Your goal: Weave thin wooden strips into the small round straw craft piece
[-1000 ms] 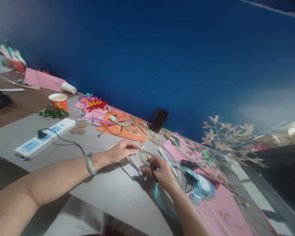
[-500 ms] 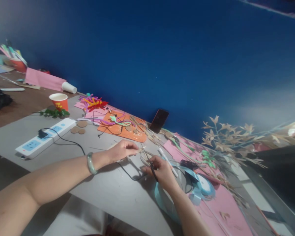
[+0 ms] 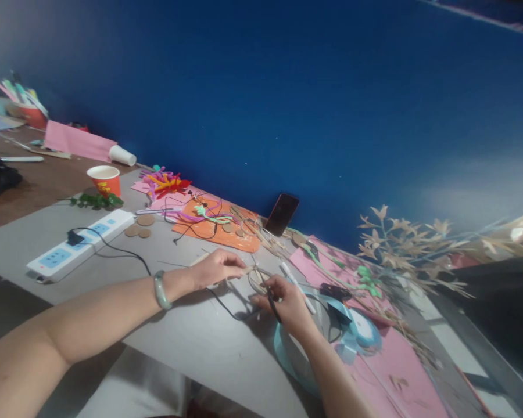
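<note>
My left hand (image 3: 220, 268), with a pale green bangle (image 3: 161, 290) on its wrist, pinches the end of a thin pale strip (image 3: 249, 268) between thumb and fingertips. Close to its right, my right hand (image 3: 287, 302) is closed around a slim black pen-like tool (image 3: 272, 303), whose exact kind I cannot make out. A small beige loop (image 3: 256, 280) shows between the two hands, at the tool's tip. Whether it joins the strip is too small to tell. A black cable (image 3: 229, 310) runs under my left forearm towards my right hand.
A white power strip (image 3: 81, 247) with a black plug lies left, beside an orange paper cup (image 3: 104, 179). A phone (image 3: 282, 213) leans on the blue wall (image 3: 261, 116). Light blue ribbon (image 3: 283, 354) and pink paper (image 3: 401, 371) lie right, near dried flowers (image 3: 392, 244).
Almost nothing differs. Both hands keep their places over the table, with only a very slight shift at the fingertips and the small loop.
</note>
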Available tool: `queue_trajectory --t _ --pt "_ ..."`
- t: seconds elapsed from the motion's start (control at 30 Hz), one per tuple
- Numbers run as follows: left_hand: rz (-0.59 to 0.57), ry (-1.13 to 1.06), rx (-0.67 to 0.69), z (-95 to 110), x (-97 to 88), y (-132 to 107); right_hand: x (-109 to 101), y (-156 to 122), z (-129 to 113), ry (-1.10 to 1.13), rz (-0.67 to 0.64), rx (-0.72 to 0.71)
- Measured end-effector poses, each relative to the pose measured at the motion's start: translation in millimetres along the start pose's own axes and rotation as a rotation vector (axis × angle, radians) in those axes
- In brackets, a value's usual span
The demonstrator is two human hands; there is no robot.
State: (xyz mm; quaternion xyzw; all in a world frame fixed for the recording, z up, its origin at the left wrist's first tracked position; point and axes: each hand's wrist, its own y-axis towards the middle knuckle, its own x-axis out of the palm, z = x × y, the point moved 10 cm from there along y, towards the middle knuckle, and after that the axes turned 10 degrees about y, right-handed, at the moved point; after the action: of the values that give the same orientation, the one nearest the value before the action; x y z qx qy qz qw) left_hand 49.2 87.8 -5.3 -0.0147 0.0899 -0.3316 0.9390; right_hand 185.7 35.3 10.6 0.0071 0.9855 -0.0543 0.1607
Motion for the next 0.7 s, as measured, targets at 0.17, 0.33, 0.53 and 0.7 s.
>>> queue_trajectory --t 0.17,0.33,0.53,0.7 --pt "-0.002 -0.014 0.000 -1.0 0.3 0.7 0.0 0.0 -2.3 -0.009 -0.001 -0.014" --pt "0.001 -0.025 -0.011 0.8 0.4 -0.3 -0.3 0.8 -0.5 0.010 0.005 -0.011" --pt "-0.007 -0.025 -0.034 -0.8 1.2 -0.3 -2.3 1.1 1.3 0.035 0.019 -0.009" --pt "-0.004 -0.040 -0.012 1.4 1.3 -0.6 -1.7 2.4 5.3 0.030 -0.001 -0.005"
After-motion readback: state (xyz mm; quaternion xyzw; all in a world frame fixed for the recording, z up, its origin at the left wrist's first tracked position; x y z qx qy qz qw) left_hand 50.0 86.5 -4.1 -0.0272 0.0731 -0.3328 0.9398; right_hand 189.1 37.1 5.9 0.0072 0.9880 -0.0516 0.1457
